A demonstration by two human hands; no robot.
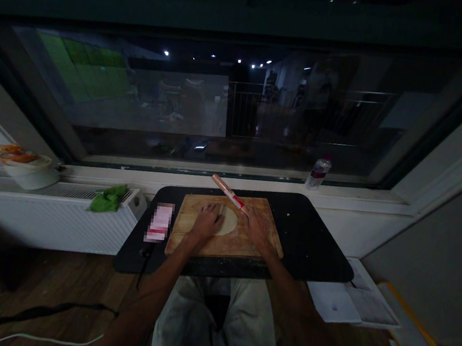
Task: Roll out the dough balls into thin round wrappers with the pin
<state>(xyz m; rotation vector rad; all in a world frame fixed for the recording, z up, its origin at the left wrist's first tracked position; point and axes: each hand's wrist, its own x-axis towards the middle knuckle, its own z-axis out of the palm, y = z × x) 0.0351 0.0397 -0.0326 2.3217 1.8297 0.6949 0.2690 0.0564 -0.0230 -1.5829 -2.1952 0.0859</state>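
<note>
A flat round of dough (229, 223) lies on a wooden board (184, 220) on the black table. My left hand (208, 221) rests at the dough's left edge, its fingers lying forward with nothing visible in them. At the dough's right side, my right hand (255, 225) is closed on the near end of a wooden rolling pin (227, 190) with a red label. The pin slants away to the upper left, past the board's far edge. My right palm and the gripped end hide each other in part.
On the black table (306, 241) a blurred-out phone-like thing (160, 222) lies left of the board. A water bottle (318, 173) stands on the windowsill. A green cloth (108, 198) and a white bowl (28, 171) are on the radiator (65, 216). Papers (333, 302) lie low on the right.
</note>
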